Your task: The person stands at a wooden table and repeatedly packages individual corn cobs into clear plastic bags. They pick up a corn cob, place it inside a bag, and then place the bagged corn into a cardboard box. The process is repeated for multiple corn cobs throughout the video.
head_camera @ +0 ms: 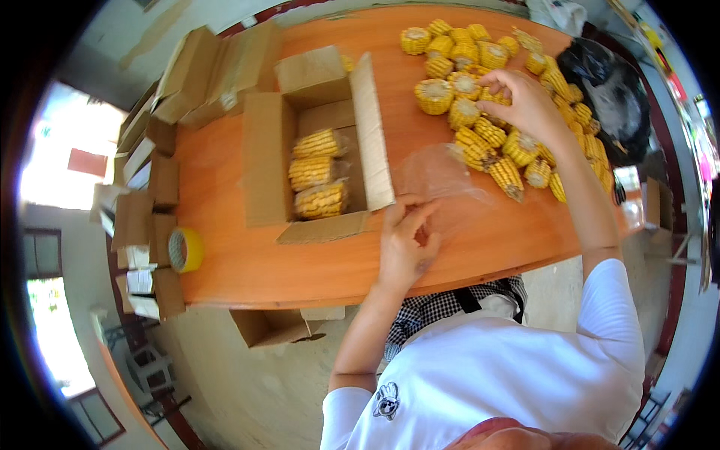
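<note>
My right hand [520, 104] reaches over a pile of cut corn cobs [464, 114] at the right of the table, its thumb and fingers apart just above some of them. My left hand [410, 239] is near the front edge, its thumb and fingers curled close together; whether it pinches the film beside it cannot be told. A clear plastic bag [436, 174] lies between the hand and the corn. Left of it stands an open cardboard box [264, 160]. Inside, several corn pieces [320, 199] in clear wrapping lie in a row.
A roll of yellow tape [187, 250] stands near the left edge, beside several small cartons [166, 185]. Larger cardboard boxes [188, 73] stand at the back left. A black plastic bag [607, 95] sits behind the corn at the right. Another carton [270, 326] is below the table.
</note>
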`<move>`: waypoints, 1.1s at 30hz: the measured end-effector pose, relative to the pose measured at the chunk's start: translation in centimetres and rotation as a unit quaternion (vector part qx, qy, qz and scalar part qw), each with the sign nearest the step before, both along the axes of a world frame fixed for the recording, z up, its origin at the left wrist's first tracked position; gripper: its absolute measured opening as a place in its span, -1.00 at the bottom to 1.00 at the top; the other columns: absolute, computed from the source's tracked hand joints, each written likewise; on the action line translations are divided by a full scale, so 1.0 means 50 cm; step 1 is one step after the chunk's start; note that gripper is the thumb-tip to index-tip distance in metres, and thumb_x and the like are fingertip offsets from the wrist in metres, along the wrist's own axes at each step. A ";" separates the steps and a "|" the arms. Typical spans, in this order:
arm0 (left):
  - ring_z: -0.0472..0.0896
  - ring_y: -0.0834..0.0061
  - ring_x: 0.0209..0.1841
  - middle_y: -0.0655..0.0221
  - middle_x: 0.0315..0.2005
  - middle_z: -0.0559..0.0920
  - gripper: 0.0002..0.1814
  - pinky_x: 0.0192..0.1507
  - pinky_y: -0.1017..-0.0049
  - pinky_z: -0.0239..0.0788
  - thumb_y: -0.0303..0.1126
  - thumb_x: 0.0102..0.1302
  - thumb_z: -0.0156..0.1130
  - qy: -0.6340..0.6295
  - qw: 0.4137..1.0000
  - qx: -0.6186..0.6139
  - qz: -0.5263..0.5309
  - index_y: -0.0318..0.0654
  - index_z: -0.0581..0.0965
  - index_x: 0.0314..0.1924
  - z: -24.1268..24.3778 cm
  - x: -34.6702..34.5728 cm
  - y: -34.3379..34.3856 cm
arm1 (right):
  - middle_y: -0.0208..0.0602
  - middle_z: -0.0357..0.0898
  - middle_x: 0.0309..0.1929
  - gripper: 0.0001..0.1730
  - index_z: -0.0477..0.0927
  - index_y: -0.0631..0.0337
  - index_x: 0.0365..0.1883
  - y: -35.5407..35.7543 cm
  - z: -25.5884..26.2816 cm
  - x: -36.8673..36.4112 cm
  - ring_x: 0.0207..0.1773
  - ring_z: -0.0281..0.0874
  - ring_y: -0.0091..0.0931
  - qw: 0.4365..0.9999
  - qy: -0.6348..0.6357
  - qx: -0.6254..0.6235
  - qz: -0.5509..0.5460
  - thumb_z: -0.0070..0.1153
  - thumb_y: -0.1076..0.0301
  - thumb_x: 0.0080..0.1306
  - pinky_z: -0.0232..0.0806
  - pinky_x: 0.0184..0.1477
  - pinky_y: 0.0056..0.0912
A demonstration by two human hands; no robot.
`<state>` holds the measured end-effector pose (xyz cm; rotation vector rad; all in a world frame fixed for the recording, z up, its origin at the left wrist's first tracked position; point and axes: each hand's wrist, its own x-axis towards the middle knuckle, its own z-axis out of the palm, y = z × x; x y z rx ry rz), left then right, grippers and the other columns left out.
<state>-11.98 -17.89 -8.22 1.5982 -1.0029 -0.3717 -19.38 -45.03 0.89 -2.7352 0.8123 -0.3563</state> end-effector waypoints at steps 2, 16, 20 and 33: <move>0.49 0.54 -0.39 0.30 -0.17 0.49 -0.52 -0.39 0.59 0.39 -0.68 -0.11 0.17 -0.005 1.000 0.001 -0.002 -0.25 0.65 -0.10 0.005 0.000 -0.005 | -0.30 0.61 -0.21 -0.58 0.59 0.15 -0.04 -0.023 0.005 -0.030 -0.16 0.52 -0.40 1.000 -0.015 -0.001 0.004 0.28 0.12 0.21 0.39 -0.12 -0.31; 0.45 0.53 -0.40 0.32 -0.18 0.47 -0.50 -0.39 0.59 0.34 -0.68 -0.11 0.16 -0.048 0.998 0.037 -0.008 -0.23 0.65 -0.08 0.003 -0.002 -0.004 | -0.27 0.61 -0.29 -0.72 0.63 0.20 -0.23 -0.006 0.049 -0.243 -0.24 0.53 -0.40 0.996 0.059 0.039 -0.052 0.32 0.25 0.15 0.38 -0.15 -0.34; 0.43 0.56 -0.42 0.32 -0.20 0.46 -0.51 -0.42 0.61 0.32 -0.69 -0.11 0.15 -0.055 0.998 0.035 -0.009 -0.26 0.65 -0.08 0.000 -0.001 -0.006 | -0.29 0.58 -0.27 -0.64 0.61 0.20 -0.19 0.020 0.026 -0.264 -0.16 0.52 -0.40 0.998 0.058 0.029 -0.019 0.37 0.23 0.09 0.37 -0.11 -0.35; 0.45 0.60 -0.42 0.31 -0.17 0.50 -0.53 -0.41 0.63 0.34 -0.70 -0.09 0.17 -0.015 1.000 0.027 0.003 -0.24 0.66 -0.10 0.005 -0.003 -0.009 | -0.19 0.56 -0.23 -0.51 0.50 0.10 -0.09 0.058 0.000 -0.251 -0.13 0.53 -0.24 0.993 0.084 0.039 -0.074 0.38 0.24 0.01 0.35 -0.10 -0.21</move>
